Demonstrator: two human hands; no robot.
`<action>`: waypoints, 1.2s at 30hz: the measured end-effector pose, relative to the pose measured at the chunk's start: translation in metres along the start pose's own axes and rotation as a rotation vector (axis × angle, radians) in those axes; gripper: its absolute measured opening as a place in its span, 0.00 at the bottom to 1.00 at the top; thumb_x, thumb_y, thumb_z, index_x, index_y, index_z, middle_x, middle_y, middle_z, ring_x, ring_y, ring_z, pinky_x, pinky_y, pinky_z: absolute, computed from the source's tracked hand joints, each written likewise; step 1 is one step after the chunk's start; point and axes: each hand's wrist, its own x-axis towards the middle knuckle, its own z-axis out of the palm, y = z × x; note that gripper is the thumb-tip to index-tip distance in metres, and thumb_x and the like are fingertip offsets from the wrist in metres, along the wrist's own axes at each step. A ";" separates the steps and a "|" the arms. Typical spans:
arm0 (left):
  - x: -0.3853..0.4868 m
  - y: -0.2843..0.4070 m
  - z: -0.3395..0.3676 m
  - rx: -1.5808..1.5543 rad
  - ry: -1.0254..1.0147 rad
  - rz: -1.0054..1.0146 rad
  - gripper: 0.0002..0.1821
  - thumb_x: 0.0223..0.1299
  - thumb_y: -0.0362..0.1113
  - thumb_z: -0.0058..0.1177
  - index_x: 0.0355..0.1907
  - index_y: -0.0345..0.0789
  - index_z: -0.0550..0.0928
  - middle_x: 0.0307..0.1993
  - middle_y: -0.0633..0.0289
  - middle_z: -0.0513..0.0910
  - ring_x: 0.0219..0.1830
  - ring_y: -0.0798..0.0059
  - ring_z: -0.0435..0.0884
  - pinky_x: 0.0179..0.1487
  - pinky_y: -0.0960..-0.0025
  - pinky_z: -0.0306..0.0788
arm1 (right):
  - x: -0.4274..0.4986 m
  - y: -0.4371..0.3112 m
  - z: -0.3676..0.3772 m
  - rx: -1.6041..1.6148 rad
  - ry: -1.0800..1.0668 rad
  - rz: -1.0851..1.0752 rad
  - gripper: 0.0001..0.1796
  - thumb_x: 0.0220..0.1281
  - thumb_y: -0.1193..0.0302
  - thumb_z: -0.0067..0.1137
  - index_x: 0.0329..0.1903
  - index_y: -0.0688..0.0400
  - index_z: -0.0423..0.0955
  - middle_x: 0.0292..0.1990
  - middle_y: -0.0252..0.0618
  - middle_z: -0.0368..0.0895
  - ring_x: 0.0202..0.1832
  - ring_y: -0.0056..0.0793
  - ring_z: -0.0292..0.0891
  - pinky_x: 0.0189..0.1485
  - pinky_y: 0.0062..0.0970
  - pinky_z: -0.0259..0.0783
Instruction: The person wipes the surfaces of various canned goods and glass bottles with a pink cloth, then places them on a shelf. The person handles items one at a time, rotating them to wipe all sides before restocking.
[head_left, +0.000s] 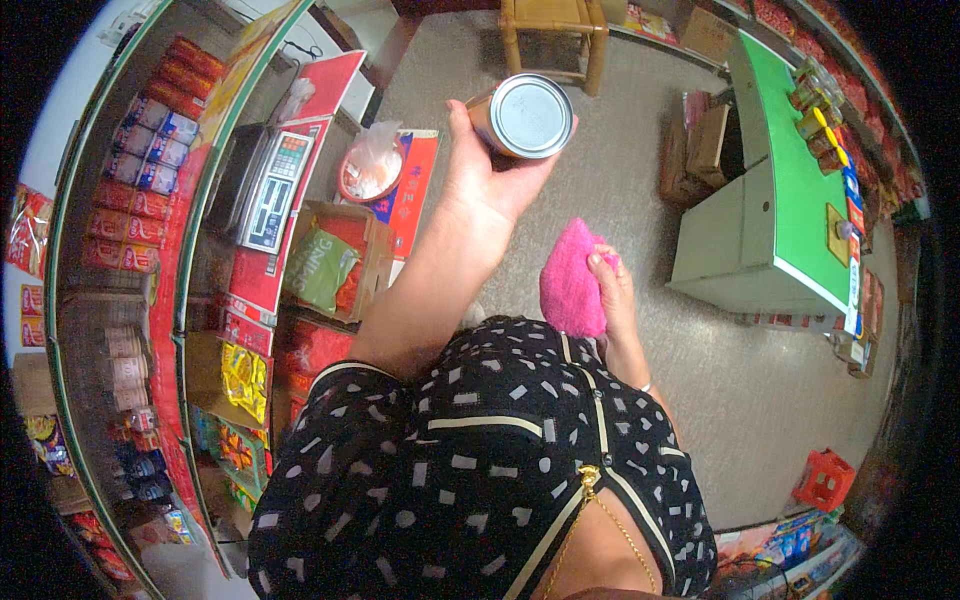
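Observation:
My left hand (501, 176) is stretched out ahead, wrapped around a metal can (531, 116). One silvery round end of the can faces up towards me, and only a strip of its orange-brown side shows. Lower and to the right, my right hand (616, 289) grips a bright pink cloth (572, 285) close to my body. The cloth hangs bunched to the left of the fingers and is apart from the can.
Left stand glass-fronted shelves (142, 225) of packaged goods, a digital scale (277, 191) and an open cardboard box (375, 259). A wooden stool (553, 30) is ahead. To the right is a green-topped counter (787, 202) with jars; a red crate (825, 480) sits on the floor.

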 end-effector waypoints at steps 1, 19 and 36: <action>0.000 0.004 -0.003 -0.010 0.014 -0.005 0.38 0.63 0.69 0.28 0.57 0.38 0.71 0.57 0.54 0.73 0.61 0.53 0.69 0.64 0.41 0.60 | 0.001 0.004 0.002 0.019 0.022 0.017 0.06 0.64 0.70 0.55 0.42 0.53 0.72 0.36 0.27 0.77 0.37 0.16 0.73 0.41 0.20 0.71; -0.010 0.001 0.004 -0.110 -0.022 0.006 0.36 0.66 0.67 0.24 0.50 0.38 0.76 0.53 0.54 0.77 0.58 0.54 0.72 0.64 0.43 0.61 | 0.006 0.001 -0.006 0.045 0.070 0.105 0.10 0.63 0.64 0.57 0.43 0.54 0.73 0.38 0.31 0.78 0.39 0.23 0.76 0.44 0.26 0.74; -0.028 0.051 -0.046 0.591 -0.638 -0.104 0.44 0.50 0.61 0.55 0.61 0.31 0.65 0.48 0.46 0.76 0.46 0.52 0.80 0.47 0.49 0.77 | 0.023 -0.002 -0.006 -0.034 0.087 0.078 0.11 0.65 0.65 0.54 0.44 0.56 0.72 0.37 0.32 0.77 0.38 0.23 0.75 0.43 0.26 0.74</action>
